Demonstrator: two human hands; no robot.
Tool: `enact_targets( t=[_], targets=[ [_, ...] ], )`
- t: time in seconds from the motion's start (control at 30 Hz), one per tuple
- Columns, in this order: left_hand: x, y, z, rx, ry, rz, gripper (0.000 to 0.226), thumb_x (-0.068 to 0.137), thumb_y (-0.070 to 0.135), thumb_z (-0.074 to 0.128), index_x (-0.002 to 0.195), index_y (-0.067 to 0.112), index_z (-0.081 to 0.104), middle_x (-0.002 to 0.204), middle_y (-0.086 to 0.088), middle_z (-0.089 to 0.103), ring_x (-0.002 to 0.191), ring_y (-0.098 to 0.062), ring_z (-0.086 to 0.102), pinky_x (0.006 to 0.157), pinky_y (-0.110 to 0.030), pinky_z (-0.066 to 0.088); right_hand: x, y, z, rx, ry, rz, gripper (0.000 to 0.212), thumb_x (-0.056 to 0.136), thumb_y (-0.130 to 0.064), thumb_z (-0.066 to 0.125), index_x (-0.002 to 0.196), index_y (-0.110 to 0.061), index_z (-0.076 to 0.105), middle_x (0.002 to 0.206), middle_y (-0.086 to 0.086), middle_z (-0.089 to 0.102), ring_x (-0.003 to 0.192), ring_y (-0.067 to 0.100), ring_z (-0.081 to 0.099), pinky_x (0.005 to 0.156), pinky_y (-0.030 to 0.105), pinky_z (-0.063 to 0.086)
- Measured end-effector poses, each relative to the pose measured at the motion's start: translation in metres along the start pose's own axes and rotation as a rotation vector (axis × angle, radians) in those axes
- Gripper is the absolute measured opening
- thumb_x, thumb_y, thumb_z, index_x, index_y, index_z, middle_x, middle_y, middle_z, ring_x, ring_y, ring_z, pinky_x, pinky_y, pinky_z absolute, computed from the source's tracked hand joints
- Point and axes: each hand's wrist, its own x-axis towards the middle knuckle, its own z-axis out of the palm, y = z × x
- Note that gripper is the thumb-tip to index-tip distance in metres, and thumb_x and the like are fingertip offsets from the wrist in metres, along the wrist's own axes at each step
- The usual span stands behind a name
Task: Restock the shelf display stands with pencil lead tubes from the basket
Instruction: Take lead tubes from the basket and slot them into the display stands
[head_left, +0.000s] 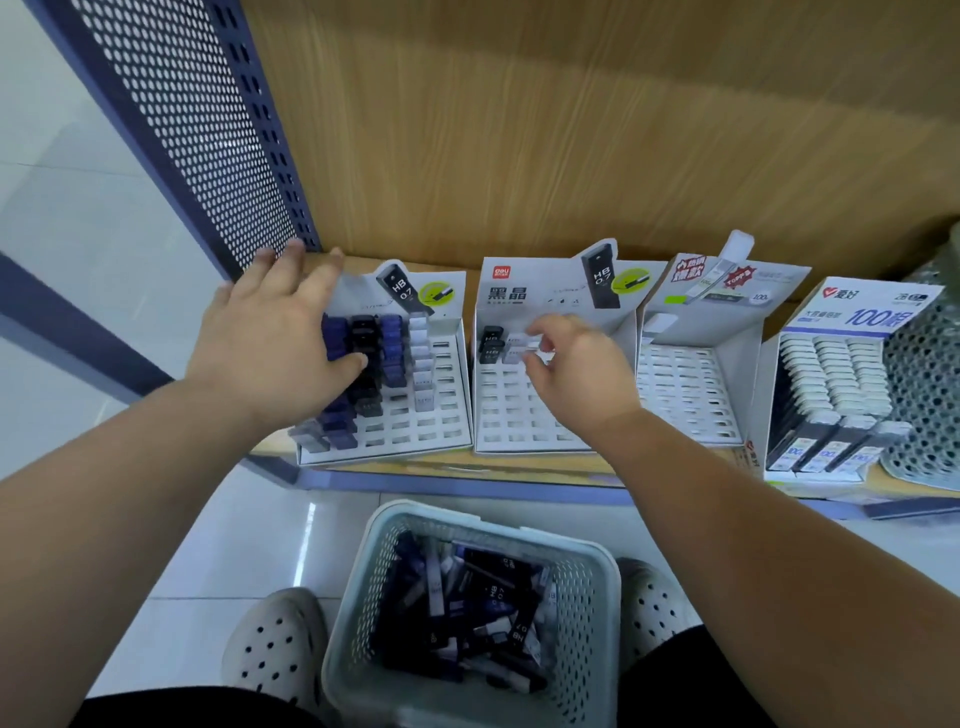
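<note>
Now, shelf (519, 460): wooden board that is carrying four cardboard display stands side by side, with a perforated metal pen pot (924, 374) standing at the far right.
Basket (353, 639): pale plastic, sitting on the tiled floor between the person's two clog shoes (275, 639); it is holding a loose heap of lead tubes (498, 587), mostly black and dark blue, a few white.
Leftmost stand (431, 415): slotted white tray that is holding columns of blue, black and pale tubes (392, 358) on its left half, while its right-hand slots are standing unfilled.
Second stand (509, 415): only its top row is holding anything, namely two black tubes (491, 343) at the left and pale ones beside them.
Third stand (685, 395): one pale tube (657, 325) is sitting in the top left slot.
Fourth stand (857, 312): three rows of white-capped packs (831, 374) are filling it.
Left hand (275, 332): released, fingers spreading flat over the leftmost stand's dark tubes, thumb touching one.
Right hand (582, 374): fingers and thumb are curling around a pale lead tube (522, 347) at the second stand's top row; blur is softening the detail.
</note>
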Motion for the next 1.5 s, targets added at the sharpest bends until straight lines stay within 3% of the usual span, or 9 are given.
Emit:
enact_targets(
  t=[0.1,0.27,0.4,0.5,0.73,0.87,1.1,1.27,1.5],
  targets=[
    [-0.017,-0.003,-0.008,-0.054,0.086,0.064,0.076,0.079,0.053,0.070,0.143,0.019,0.047,0.151,-0.014,0.042,0.139,-0.036,0.036,0.114,-0.051,0.033,-0.040,-0.005,-0.007,0.096,0.010,-0.058,0.009,0.095,-0.027,0.068,0.097,-0.018,0.070,0.078,-0.006,0.062,0.067,0.015,0.057,0.065,0.033,0.052],
    [-0.059,-0.012,-0.015,0.001,0.206,0.220,0.037,0.082,0.042,0.064,0.100,0.011,0.074,0.094,-0.013,0.066,0.089,-0.039,0.058,0.082,-0.051,0.049,-0.124,-0.006,0.008,0.199,-0.300,-0.024,0.031,0.096,-0.041,0.066,0.067,-0.030,0.061,0.059,-0.015,0.059,0.055,0.003,0.057,0.055,0.021,0.047],
    [-0.103,-0.017,-0.011,-0.118,0.054,0.189,0.019,0.084,0.043,0.065,0.075,0.027,0.066,0.070,0.007,0.057,0.066,-0.021,0.054,0.058,-0.031,0.044,-0.171,0.009,0.043,0.221,-0.790,0.190,0.023,0.102,-0.042,0.056,0.098,-0.027,0.072,0.097,-0.010,0.073,0.084,0.005,0.067,0.083,0.031,0.051],
    [-0.131,-0.027,0.011,-0.085,-0.258,0.135,0.026,0.084,0.058,0.058,0.075,0.034,0.062,0.070,0.015,0.058,0.068,-0.007,0.053,0.057,-0.028,0.040,-0.187,0.024,0.067,0.010,-1.003,0.229,0.048,0.105,-0.040,0.051,0.149,-0.020,0.049,0.150,0.006,0.052,0.130,0.023,0.054,0.108,0.032,0.042],
    [-0.176,-0.056,0.082,-0.200,-0.831,-0.027,0.029,0.096,0.051,0.053,0.111,0.030,0.066,0.106,0.010,0.069,0.088,-0.003,0.063,0.081,-0.023,0.046,-0.177,0.032,0.106,-0.024,-1.028,0.239,0.072,0.105,-0.041,0.050,0.163,-0.019,0.013,0.170,0.007,0.014,0.153,0.026,0.022,0.121,0.035,0.022],
    [-0.174,-0.068,0.093,-0.375,-0.840,-0.157,0.022,0.093,0.049,0.058,0.104,0.034,0.069,0.094,0.012,0.069,0.067,0.006,0.062,0.069,-0.018,0.046,-0.186,0.031,0.128,-0.084,-0.876,0.231,0.071,0.104,-0.040,0.051,0.163,-0.023,0.015,0.168,0.007,0.019,0.150,0.030,0.029,0.119,0.039,0.029],
    [-0.176,-0.070,0.102,-0.473,-0.944,-0.241,0.018,0.091,0.050,0.060,0.102,0.038,0.067,0.093,0.014,0.071,0.069,0.004,0.065,0.070,-0.019,0.047,-0.198,0.043,0.158,-0.186,-0.919,0.298,0.083,0.099,-0.061,0.047,0.162,-0.017,0.014,0.165,0.011,0.023,0.150,0.032,0.021,0.121,0.043,0.022],
    [-0.173,-0.072,0.104,-0.472,-0.938,-0.287,0.019,0.089,0.054,0.060,0.103,0.042,0.066,0.090,0.016,0.071,0.072,0.004,0.066,0.069,-0.020,0.046,-0.201,0.037,0.173,-0.090,-0.865,0.347,0.114,0.068,-0.077,0.074,0.157,-0.024,0.025,0.154,0.008,0.034,0.140,0.032,0.035,0.113,0.047,0.035],
    [-0.179,-0.050,0.122,-0.678,-0.936,-0.463,0.019,0.091,0.047,0.063,0.103,0.033,0.069,0.092,0.007,0.074,0.074,-0.014,0.072,0.063,-0.024,0.049,-0.196,0.015,0.193,-0.039,-0.899,0.401,0.136,0.040,-0.089,0.077,0.150,-0.028,0.024,0.151,0.009,0.033,0.139,0.035,0.034,0.109,0.053,0.039]
  ],
)
